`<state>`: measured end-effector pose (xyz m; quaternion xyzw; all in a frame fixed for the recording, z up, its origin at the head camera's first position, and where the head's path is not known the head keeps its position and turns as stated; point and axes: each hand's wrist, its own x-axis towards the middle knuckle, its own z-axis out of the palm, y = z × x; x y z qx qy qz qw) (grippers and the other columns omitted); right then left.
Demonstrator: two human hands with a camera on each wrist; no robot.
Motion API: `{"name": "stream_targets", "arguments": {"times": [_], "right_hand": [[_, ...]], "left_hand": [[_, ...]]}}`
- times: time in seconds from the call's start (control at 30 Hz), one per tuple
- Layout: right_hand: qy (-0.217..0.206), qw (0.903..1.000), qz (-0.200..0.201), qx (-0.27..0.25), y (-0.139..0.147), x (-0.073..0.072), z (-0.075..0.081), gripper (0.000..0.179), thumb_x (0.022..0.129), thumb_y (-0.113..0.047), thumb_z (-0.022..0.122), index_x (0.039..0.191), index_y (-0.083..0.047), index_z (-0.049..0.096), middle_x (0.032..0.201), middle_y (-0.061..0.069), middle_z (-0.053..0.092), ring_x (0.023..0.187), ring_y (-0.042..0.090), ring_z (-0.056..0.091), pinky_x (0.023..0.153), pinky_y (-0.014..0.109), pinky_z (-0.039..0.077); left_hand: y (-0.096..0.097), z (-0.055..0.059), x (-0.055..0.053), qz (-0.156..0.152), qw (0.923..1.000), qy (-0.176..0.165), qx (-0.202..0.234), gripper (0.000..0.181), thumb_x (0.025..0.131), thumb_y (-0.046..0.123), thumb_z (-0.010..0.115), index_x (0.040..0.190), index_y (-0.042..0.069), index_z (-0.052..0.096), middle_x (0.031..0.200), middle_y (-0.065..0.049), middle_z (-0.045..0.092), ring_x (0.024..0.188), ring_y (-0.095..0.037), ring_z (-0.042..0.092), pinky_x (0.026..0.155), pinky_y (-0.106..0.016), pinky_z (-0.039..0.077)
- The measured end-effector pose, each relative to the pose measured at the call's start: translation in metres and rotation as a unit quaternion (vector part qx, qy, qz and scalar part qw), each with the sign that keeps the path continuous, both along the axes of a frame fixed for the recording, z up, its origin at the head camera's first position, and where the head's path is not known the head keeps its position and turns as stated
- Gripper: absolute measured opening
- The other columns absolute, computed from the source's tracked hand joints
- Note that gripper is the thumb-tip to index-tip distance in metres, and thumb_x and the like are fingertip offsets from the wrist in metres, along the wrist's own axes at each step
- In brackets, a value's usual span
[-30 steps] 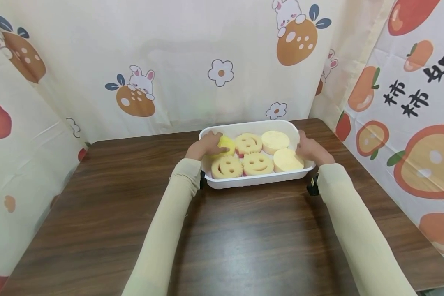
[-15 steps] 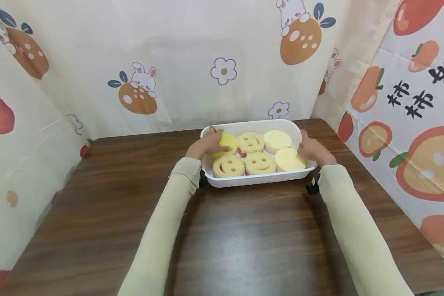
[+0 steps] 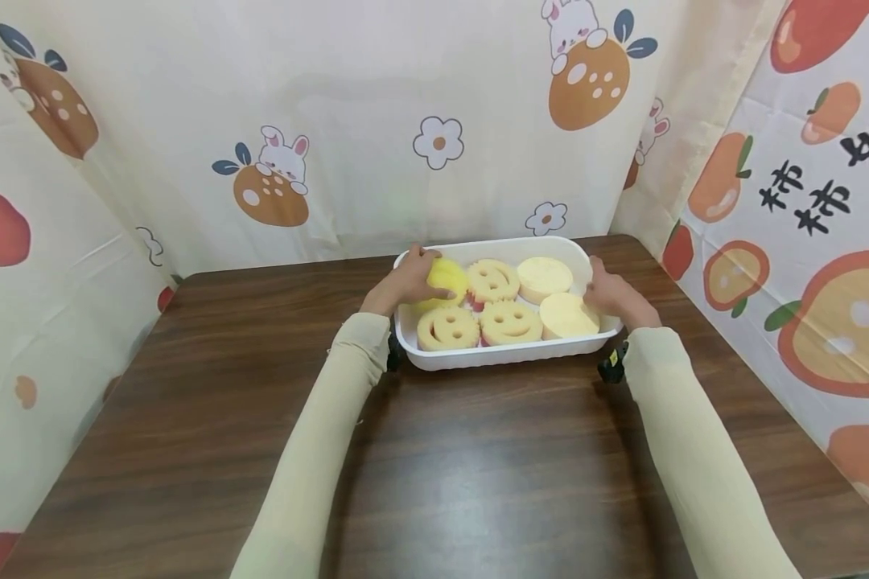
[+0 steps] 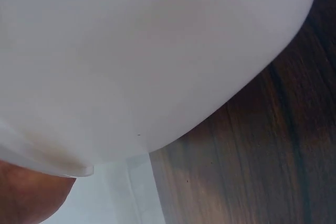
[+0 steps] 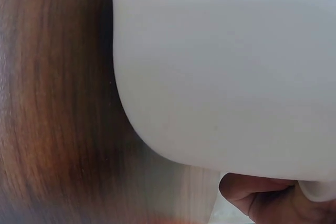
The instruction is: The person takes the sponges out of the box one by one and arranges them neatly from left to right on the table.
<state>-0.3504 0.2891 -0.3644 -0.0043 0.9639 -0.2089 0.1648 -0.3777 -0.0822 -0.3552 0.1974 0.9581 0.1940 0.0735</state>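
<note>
A white rectangular tray (image 3: 471, 360) stands at the back of the brown table. My left hand (image 3: 404, 283) grips its left end, the thumb reaching inside across a bright yellow round sponge (image 3: 442, 275). One finger (image 4: 29, 195) shows beyond the rim in the left wrist view. My right hand (image 3: 614, 294) holds the opposite end, with fingers (image 5: 262, 198) curled at the rim in the right wrist view. Between the hands sit several round smiley-face sponges (image 3: 511, 322) and two plain pale-yellow round ones, the back one (image 3: 544, 277) and the front one (image 3: 569, 314).
The brown wood-grain table (image 3: 261, 346) runs to a printed cloth (image 3: 362, 121) hanging behind the tray. More printed cloth hangs along the left and right sides. Black straps (image 3: 612, 366) show at the sleeve cuffs.
The whole head view has shifted slightly. Both hands stay at the tray's ends, and the left thumb and yellow sponge sit a touch further right in the tray.
</note>
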Motion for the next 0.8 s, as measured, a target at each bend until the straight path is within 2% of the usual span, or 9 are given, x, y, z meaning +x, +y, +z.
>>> {"name": "stream_targets", "arguments": {"times": [0.17,0.4,0.8], "right_hand": [[-0.009,0.9999,0.002,-0.011,0.002,0.002,-0.003,0.073,0.105,-0.022,0.027,0.154,-0.002,-0.022,0.155,0.039,0.021,0.142,0.052,0.031,0.116,0.065,0.026],[-0.011,0.9997,-0.006,-0.022,0.002,0.000,-0.003,0.072,0.104,-0.022,0.026,0.154,-0.004,-0.023,0.155,0.039,0.019,0.143,0.052,0.028,0.116,0.065,0.024],[-0.004,0.9998,-0.006,-0.020,0.003,-0.003,-0.004,0.072,0.105,-0.023,0.028,0.155,-0.003,-0.020,0.156,0.039,0.018,0.141,0.052,0.031,0.114,0.068,0.025]], "left_hand": [[0.001,0.001,0.004,0.005,0.9998,-0.006,0.017,0.080,0.091,0.044,0.069,0.152,0.007,0.032,0.154,-0.021,0.029,0.142,-0.033,0.037,0.121,-0.045,0.031],[0.001,0.008,0.006,-0.003,0.9993,0.002,0.038,0.061,0.097,0.035,0.062,0.144,0.007,0.036,0.148,-0.016,0.040,0.139,-0.029,0.039,0.119,-0.044,0.034],[-0.002,0.013,0.001,-0.006,0.9987,0.018,0.048,0.057,0.097,0.032,0.064,0.142,0.007,0.040,0.146,-0.017,0.043,0.139,-0.031,0.041,0.118,-0.044,0.034]]}}
